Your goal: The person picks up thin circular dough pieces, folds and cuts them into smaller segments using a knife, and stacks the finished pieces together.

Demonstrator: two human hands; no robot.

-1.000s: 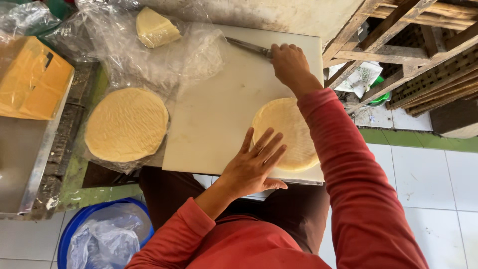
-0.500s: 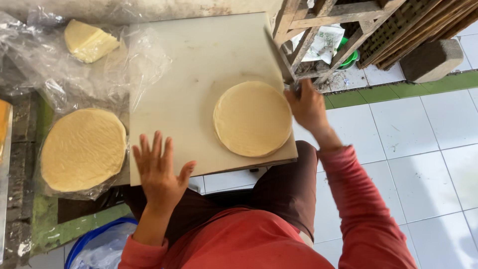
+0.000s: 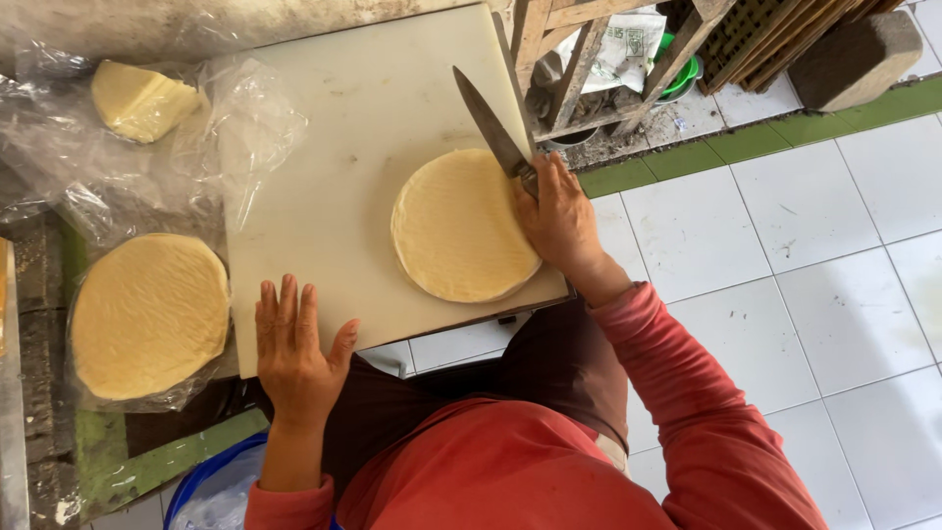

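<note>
White floor tiles [image 3: 834, 294] lie beyond the cutting board [image 3: 353, 167], where the knife [image 3: 491, 123], clamped in the right hand [image 3: 559, 221], has been swung over the yellow disc [image 3: 461, 226] beside that grip (left hand [image 3: 294, 348] now spread flat on the board's near edge).

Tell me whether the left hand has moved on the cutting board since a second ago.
Yes. The left hand left the round dough disc and now lies flat on the cutting board's near-left edge, apart from the disc.
</note>
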